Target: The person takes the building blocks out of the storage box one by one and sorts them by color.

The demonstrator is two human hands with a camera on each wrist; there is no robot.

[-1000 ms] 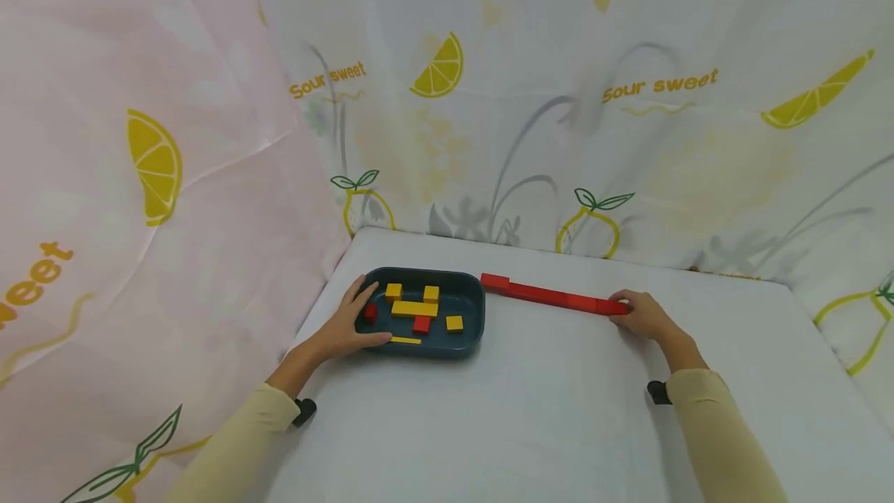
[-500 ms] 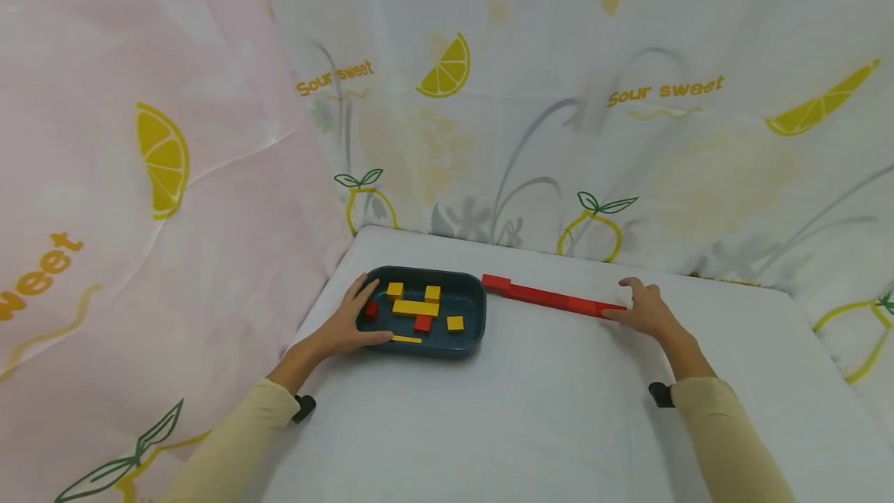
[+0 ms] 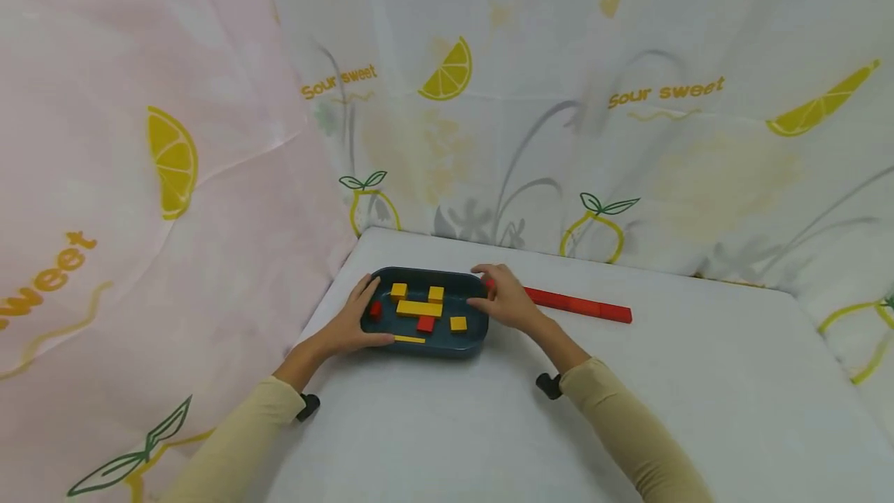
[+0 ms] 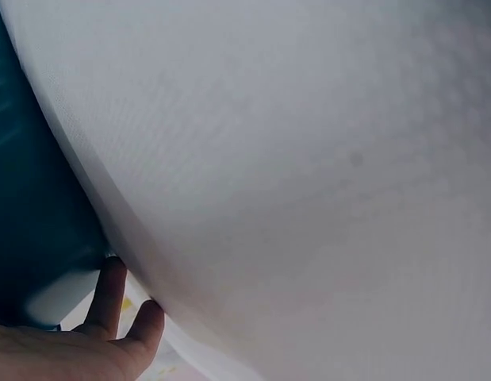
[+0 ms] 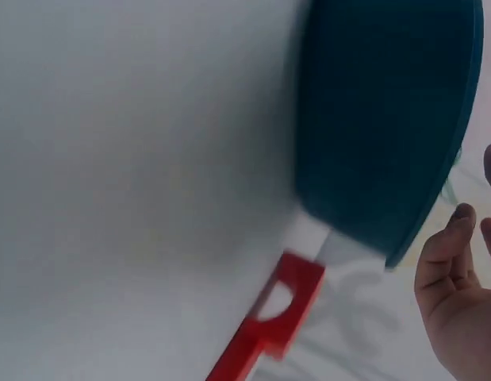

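Observation:
My left hand grips the left end of a dark teal tray, its thumb over the front rim. In the left wrist view, two of its fingers reach along the tray's outer wall. My right hand hovers at the tray's right rim, fingers and thumb apart with nothing between them. In the tray lie several yellow blocks, one a long bar, and two red blocks, one a cube. A row of red blocks extends to the right, its left end partly hidden behind my right hand.
The right wrist view shows a red block with a rounded notch at the row's tray end. A white cloth covers the table. Fabric printed with lemons hangs along the back and left side.
My right hand has let go of the far right end of the red row and swung left to the tray's right rim. The left hand keeps its place on the tray.

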